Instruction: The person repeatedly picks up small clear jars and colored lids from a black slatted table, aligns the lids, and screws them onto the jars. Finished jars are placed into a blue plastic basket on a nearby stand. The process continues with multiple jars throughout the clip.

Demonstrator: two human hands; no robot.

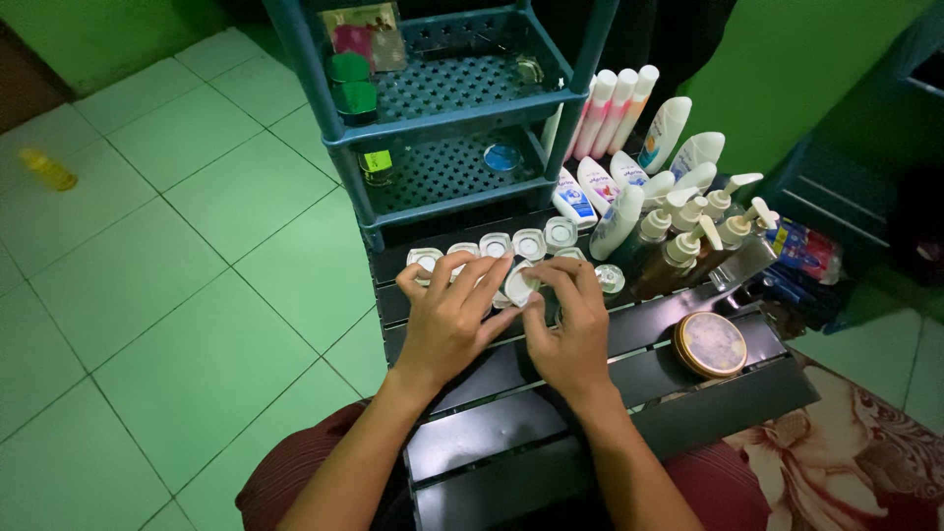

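- Dark slatted bench [629, 433] nearest, across the lap, with a flowered cloth [855, 462] at its right end.
- Left hand [447, 320] and right hand [570, 324] meet over the bench; both sets of fingers are curled, pinching one small white jar [518, 282] between them.
- Round gold-rimmed tin [710, 344] lies flat on the bench, right of the hands.
- Just beyond the hands, a row of white jars [497, 244] runs left to right along the bench's far edge.
- Right of the row, brown pump bottles [683, 251] with white heads stand close together.
- Behind them, white tubes [615, 192] with blue labels lean back; pink-white tubes [615, 113] stand tallest.
- Blue plastic rack [462, 108] farthest: green cans [352, 88] at its left, a pink packet [359, 34] on top.
- Yellow bottle [44, 169] lies on the green tile floor, far left.
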